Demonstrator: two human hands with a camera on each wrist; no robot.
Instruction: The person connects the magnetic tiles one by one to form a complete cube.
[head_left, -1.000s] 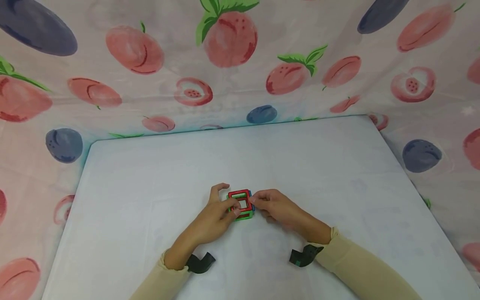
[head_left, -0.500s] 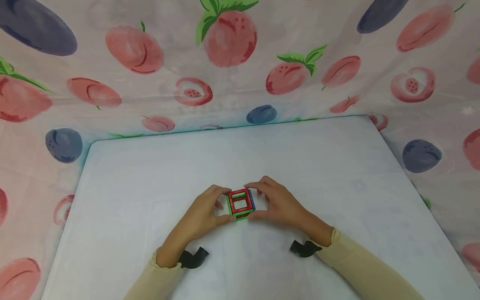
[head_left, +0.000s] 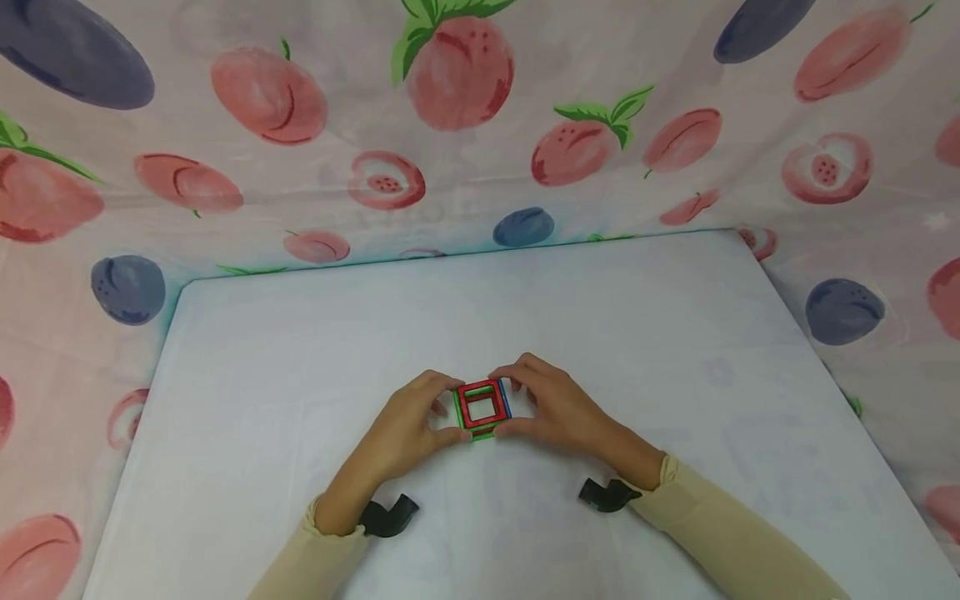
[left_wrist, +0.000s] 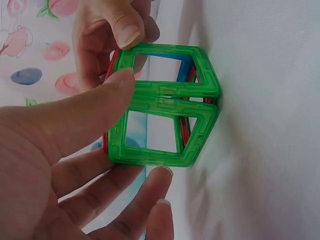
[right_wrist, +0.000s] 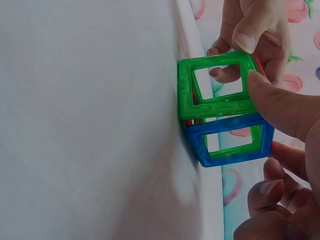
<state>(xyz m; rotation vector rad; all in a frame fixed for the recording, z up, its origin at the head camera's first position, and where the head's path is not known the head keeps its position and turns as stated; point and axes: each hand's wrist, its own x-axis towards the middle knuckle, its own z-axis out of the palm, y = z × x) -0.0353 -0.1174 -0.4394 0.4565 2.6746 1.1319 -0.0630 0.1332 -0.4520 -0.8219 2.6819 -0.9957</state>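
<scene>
A small cube of square magnetic tiles [head_left: 481, 385] stands on the white table, with a red frame on top. Green frames [left_wrist: 165, 91] form two neighbouring sides in the left wrist view, and a blue frame [right_wrist: 231, 161] makes the side toward the right hand. My left hand [head_left: 408, 421] pinches the cube's left corners, thumb at the near edge and fingertips at the far one. From the other side my right hand [head_left: 558, 408] holds it the same way, its thumb on the near green frame's upper corner in the right wrist view.
The white table [head_left: 300, 333] spreads out around the cube. Behind it and along its sides hangs a fruit-print cloth [head_left: 450, 167]. Black wrist mounts [head_left: 390, 515] sit at both beige sleeve cuffs [head_left: 720, 517].
A second ago the left fingers lay over the top red frame and the right fingers pinched at its right edge. Since then both hands have spread to the cube's sides; the last half second shows hardly any movement.
</scene>
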